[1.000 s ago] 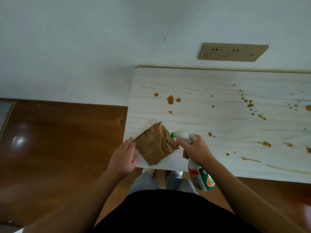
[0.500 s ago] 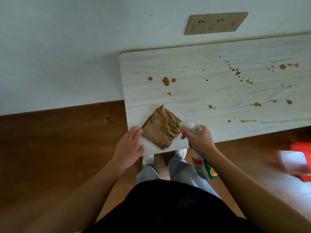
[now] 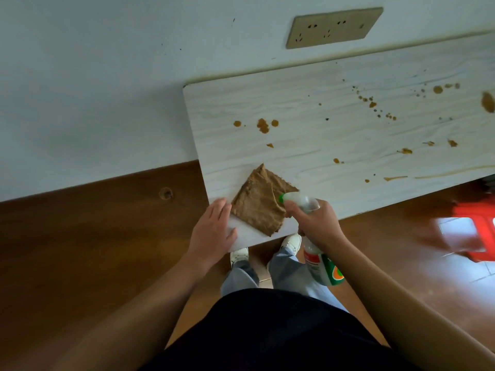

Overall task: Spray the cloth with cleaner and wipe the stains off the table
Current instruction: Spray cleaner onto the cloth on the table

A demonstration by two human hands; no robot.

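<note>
A folded brown cloth (image 3: 258,203) lies on the near left corner of the pale wood-grain table (image 3: 321,129). My left hand (image 3: 213,231) rests flat on the table corner, its fingertips at the cloth's left edge. My right hand (image 3: 317,219) grips a spray bottle (image 3: 320,261) with a white trigger head and a green nozzle that points at the cloth from the right. Brown stains (image 3: 263,125) dot the tabletop beyond the cloth, and several more stains (image 3: 372,103) spread toward the right.
The table stands against a white wall with a beige socket plate (image 3: 333,26). Brown wooden floor (image 3: 93,236) lies to the left and below. A red object (image 3: 471,228) sits blurred on the floor at the right. My legs and white shoes stand under the table edge.
The view has swung, so the table now sits tilted and further right in the frame. Both hands, the cloth and the bottle keep the same places relative to each other.
</note>
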